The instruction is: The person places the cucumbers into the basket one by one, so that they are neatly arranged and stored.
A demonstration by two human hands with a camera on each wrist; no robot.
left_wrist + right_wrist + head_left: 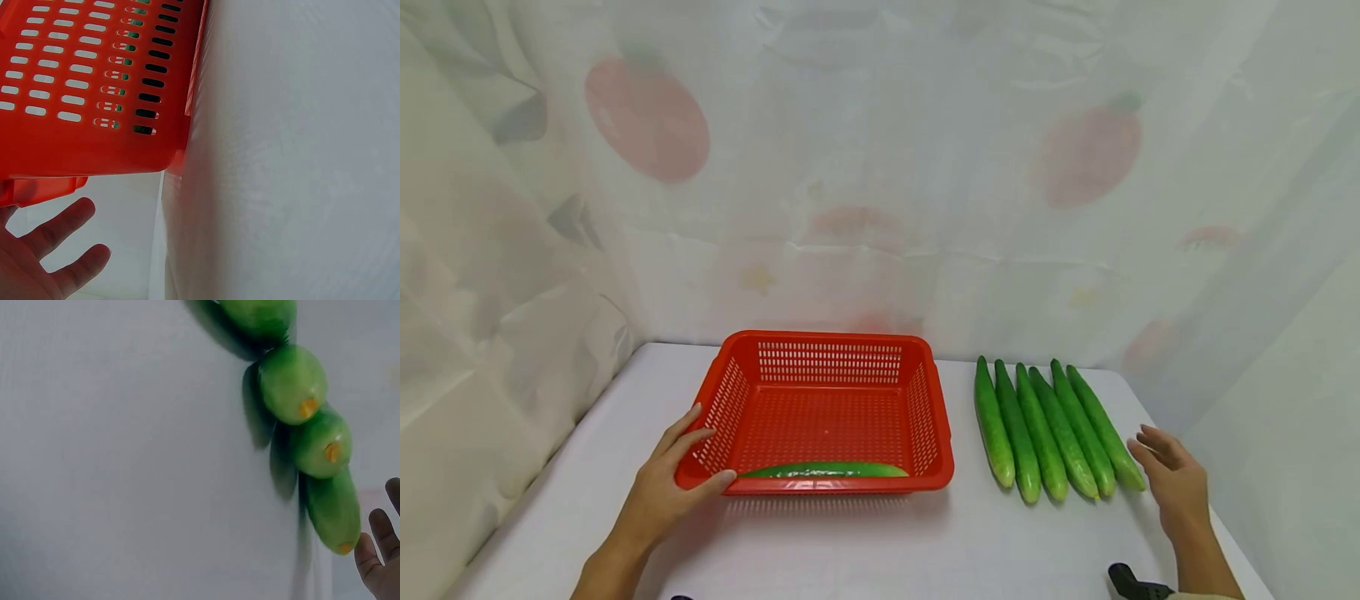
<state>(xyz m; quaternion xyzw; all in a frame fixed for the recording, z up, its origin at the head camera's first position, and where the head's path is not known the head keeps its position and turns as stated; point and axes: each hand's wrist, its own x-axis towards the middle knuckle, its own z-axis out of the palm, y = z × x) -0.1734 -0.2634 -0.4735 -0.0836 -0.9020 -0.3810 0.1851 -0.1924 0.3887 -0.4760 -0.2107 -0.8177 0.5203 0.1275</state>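
A red plastic basket (838, 337) with slotted walls stands on the white table. One green cucumber (827, 469) lies inside along its front wall, partly hidden by the rim. My left hand (658, 496) is at the basket's front left corner, thumb at the front rim and fingers spread along the left side; the left wrist view shows two fairly straight fingers (62, 228). Several cucumbers (1033, 425) lie side by side right of the basket. Beside the rightmost one is my right hand (1176, 483), holding nothing, its fingers loosely bent. In the right wrist view, its fingertips are close to a cucumber's end (337, 519).
The white tabletop (850, 550) extends in front of the basket. A pale curtain with faded fruit prints (865, 167) hangs behind the table and at its sides. A black object (1138, 583) shows near my right wrist.
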